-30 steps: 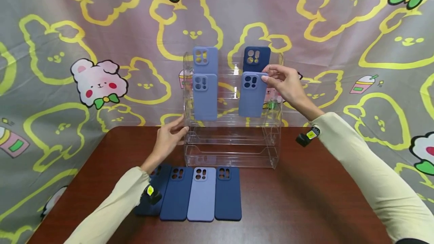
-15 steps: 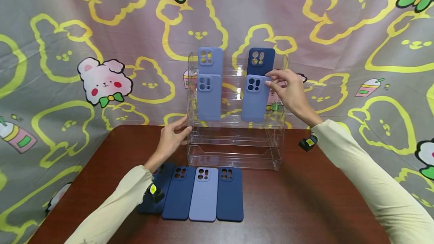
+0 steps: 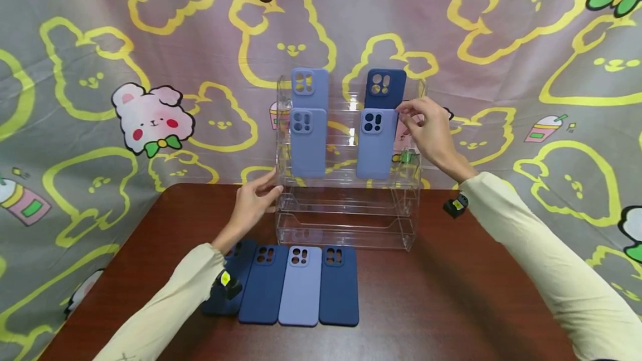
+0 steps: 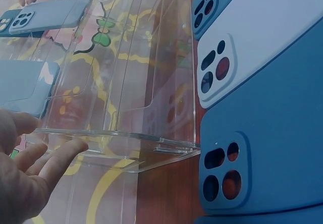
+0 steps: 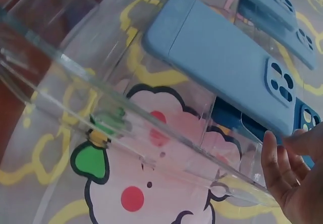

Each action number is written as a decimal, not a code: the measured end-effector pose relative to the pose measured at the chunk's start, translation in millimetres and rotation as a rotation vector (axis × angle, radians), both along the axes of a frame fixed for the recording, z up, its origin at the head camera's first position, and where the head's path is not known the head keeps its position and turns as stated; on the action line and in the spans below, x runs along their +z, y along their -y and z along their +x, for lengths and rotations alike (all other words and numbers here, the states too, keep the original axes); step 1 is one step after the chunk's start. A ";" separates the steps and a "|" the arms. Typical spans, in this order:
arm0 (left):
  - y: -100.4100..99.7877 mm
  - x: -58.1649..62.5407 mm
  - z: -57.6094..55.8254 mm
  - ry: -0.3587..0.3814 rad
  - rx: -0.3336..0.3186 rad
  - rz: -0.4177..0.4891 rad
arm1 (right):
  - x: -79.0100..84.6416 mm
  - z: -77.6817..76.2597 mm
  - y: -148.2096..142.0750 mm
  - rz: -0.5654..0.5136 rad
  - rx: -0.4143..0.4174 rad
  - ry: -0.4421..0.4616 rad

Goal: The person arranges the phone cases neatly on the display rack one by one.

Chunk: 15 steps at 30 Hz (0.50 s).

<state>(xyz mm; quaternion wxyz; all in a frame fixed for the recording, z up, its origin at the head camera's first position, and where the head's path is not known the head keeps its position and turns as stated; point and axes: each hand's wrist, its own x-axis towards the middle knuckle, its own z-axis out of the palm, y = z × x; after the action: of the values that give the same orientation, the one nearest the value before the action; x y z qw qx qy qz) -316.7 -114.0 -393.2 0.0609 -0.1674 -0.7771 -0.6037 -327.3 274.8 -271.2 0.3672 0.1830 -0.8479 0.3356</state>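
Note:
A clear acrylic display rack (image 3: 346,235) stands on the table. My right hand (image 3: 431,130) is at the upper right corner of a lavender phone case (image 3: 373,152), which leans in the rack; its fingertips (image 5: 269,137) are at the corner, not curled round it. Behind that case stands a dark blue phone case (image 3: 385,83). On the rack's left side are two more lavender cases, an upper one (image 3: 317,88) and a lower one (image 3: 308,152). My left hand (image 3: 253,199) touches the rack's left side wall with loosely spread fingers (image 4: 63,163).
In front of the rack a row of phone cases lies flat: a dark blue case (image 3: 338,288) at the right end, a lavender case (image 3: 299,288) and two further dark blue ones, the leftmost partly hidden by the left arm. A patterned cloth (image 3: 200,49) hangs behind the brown table (image 3: 426,305).
My right hand pinched the lavender case's corner a second ago; its thumb and fingers have now drawn off to the right. The case rests in the rack. The left hand stays at the side wall.

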 end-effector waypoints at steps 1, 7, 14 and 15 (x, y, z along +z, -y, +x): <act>0.0 0.2 -0.1 -0.003 -0.001 -0.001 | 0.3 0.1 0.0 0.009 -0.006 -0.009; -0.3 0.0 -0.8 -0.005 0.003 0.000 | -7.8 5.1 -1.3 0.068 -0.004 -0.019; -0.4 -1.2 -1.4 -0.008 0.005 0.001 | -19.0 15.7 0.6 0.102 0.018 -0.075; -0.3 -1.4 -1.8 -0.009 0.006 0.001 | -20.3 16.7 1.2 0.105 0.025 -0.078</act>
<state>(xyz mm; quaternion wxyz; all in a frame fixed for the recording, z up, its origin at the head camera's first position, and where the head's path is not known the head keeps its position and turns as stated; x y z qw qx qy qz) -318.5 -113.8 -394.6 0.0663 -0.1677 -0.7771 -0.6030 -310.6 273.6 -291.5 0.3857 0.2255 -0.8471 0.2878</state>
